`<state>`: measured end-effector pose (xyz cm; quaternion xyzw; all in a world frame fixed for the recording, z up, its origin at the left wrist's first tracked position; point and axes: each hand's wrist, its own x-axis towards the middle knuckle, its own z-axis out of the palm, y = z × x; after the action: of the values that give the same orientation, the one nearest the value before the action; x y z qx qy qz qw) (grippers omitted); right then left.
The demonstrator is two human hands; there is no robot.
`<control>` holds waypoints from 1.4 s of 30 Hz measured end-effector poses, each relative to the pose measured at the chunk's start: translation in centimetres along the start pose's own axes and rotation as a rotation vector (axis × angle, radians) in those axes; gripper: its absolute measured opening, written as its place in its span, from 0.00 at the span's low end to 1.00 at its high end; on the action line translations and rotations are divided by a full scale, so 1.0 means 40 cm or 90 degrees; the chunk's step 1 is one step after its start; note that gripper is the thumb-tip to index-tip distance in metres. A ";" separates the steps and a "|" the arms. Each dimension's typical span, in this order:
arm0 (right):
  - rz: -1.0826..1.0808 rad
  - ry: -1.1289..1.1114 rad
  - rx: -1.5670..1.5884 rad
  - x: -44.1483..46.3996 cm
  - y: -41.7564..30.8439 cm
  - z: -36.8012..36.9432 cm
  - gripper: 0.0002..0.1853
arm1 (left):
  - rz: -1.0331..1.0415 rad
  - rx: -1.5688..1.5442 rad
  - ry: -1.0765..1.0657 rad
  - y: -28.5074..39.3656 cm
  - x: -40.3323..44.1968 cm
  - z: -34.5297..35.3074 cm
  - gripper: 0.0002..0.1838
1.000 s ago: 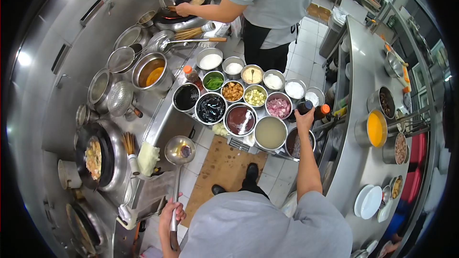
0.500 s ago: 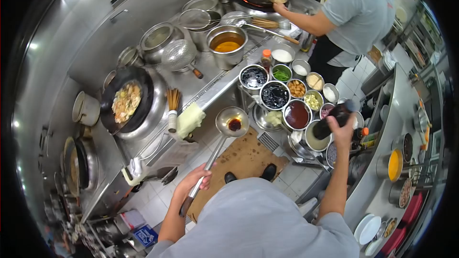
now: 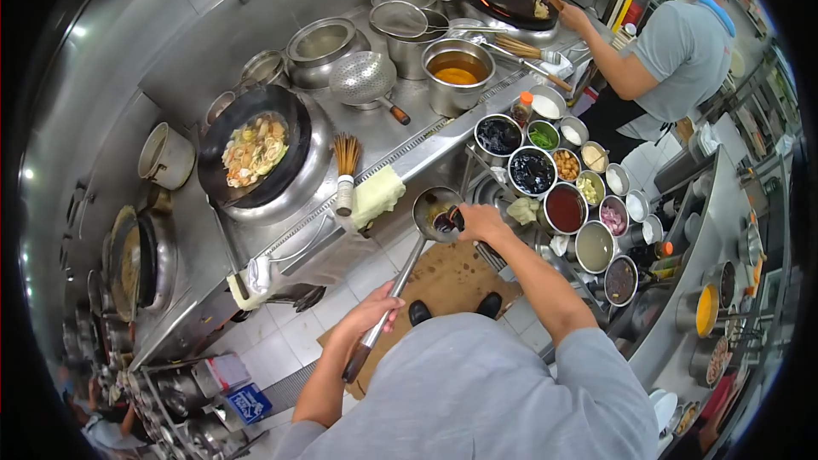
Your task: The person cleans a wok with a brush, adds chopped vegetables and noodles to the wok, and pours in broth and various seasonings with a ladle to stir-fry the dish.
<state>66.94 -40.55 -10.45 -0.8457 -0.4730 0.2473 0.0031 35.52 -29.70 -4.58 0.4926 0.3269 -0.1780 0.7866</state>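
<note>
My left hand (image 3: 372, 311) is wrapped round the handle of a steel ladle (image 3: 409, 266), its bowl held level over the floor gap. Dark liquid lies in the bowl. My right hand (image 3: 483, 225) is closed on a dark bottle (image 3: 457, 219), tilted with its mouth end at the ladle's rim; hand and forearm hide most of the bottle. To the left, a wok (image 3: 294, 132) on the range holds a mix of sliced food (image 3: 254, 152). A bamboo brush (image 3: 345, 175) and a pale cloth (image 3: 377, 196) lie along the range's front edge.
Several seasoning pots stand to my right, among them one of red sauce (image 3: 566, 208) and one of cloudy liquid (image 3: 595, 246). A pot of amber liquid (image 3: 458, 68) and a perforated skimmer (image 3: 363, 78) sit on the range. A co-worker (image 3: 682, 60) works at the far wok.
My right hand has brought the bottle left from above the seasoning pots to the ladle. The view has shifted. The co-worker's pan has moved off the far wok's top, and a tool shows there.
</note>
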 end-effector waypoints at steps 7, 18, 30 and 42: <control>-0.044 0.124 0.242 -0.095 -0.010 -0.034 0.35 | 0.028 -0.125 -0.078 -0.004 -0.028 -0.050 0.26; -0.051 0.562 0.491 -0.318 0.118 -0.151 0.38 | 0.008 -0.108 -0.187 0.125 0.024 0.064 0.26; 0.253 0.854 0.468 -0.748 0.688 -0.211 0.34 | 0.010 -0.147 -0.250 0.237 0.230 0.362 0.29; 0.494 0.962 0.408 -0.581 1.102 0.208 0.36 | -0.028 -0.075 -0.178 0.328 0.343 0.580 0.28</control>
<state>88.65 -85.43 -18.65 -0.8412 0.0645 -0.2698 0.4641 61.20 -43.89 1.60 0.4087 0.2348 -0.2430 0.8478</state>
